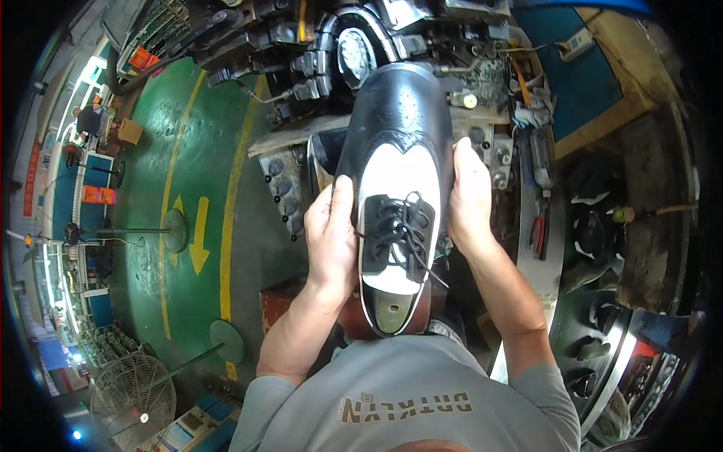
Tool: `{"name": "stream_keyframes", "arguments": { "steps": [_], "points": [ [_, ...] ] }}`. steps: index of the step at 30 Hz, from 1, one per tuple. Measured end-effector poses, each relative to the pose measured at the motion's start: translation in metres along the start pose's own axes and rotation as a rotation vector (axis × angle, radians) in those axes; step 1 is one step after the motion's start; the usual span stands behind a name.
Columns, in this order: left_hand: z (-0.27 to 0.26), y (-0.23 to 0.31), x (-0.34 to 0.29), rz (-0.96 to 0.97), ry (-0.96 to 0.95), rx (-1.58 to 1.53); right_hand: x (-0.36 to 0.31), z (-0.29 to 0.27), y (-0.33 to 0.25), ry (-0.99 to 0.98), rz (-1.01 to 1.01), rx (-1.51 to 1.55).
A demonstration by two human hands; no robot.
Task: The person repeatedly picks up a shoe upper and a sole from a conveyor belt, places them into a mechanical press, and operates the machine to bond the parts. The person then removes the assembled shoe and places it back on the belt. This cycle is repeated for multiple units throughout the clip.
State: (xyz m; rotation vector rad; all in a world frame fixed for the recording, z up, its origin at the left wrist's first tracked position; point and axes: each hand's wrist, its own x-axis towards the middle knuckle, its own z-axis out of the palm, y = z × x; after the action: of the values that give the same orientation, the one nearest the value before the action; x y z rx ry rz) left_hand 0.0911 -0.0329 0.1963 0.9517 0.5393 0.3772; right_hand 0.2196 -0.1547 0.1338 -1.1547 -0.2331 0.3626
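Observation:
A black-and-white lace-up shoe (403, 169) is held up in front of my chest, its black toe pointing away and its heel end nearest me. Black laces (403, 233) are threaded and tied over the white middle part, with loose ends hanging. In the opening at the heel end, an olive-green last (392, 307) with a small hole shows. My left hand (331, 237) grips the shoe's left side, thumb up along the edge. Along the opposite side, my right hand (471, 196) presses with its thumb raised. Fingers under the shoe are hidden.
Beyond the toe stands a dark machine (301, 53) with metal arms and hoses; knobs (279, 187) sit on its front panel. Red-handled pliers (538, 233) lie at right, beside a rack of shoes (595, 316). A fan (134, 399) stands left, near a green floor (143, 162) with yellow lines.

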Motion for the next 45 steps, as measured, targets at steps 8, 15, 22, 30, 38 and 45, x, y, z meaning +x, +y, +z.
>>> {"name": "stream_keyframes", "arguments": {
  "steps": [8,15,22,30,38,45],
  "points": [
    [-0.017,0.02,0.096,0.008,0.068,-0.152,0.059,0.038,0.004,-0.095,0.196,0.222],
    [-0.019,0.012,0.147,0.092,0.131,-0.19,0.099,0.058,0.022,0.01,0.266,0.429],
    [-0.021,0.01,0.167,0.085,0.136,-0.241,0.114,0.066,0.034,0.081,0.202,0.44],
    [-0.021,0.009,0.167,0.072,0.102,-0.284,0.114,0.066,0.031,0.085,0.203,0.468],
    [-0.025,0.006,0.171,0.007,0.131,-0.324,0.114,0.07,0.035,0.089,0.304,0.528],
    [-0.023,0.009,0.17,-0.014,0.174,-0.356,0.119,0.073,0.04,0.127,0.312,0.533]
  ]
}}
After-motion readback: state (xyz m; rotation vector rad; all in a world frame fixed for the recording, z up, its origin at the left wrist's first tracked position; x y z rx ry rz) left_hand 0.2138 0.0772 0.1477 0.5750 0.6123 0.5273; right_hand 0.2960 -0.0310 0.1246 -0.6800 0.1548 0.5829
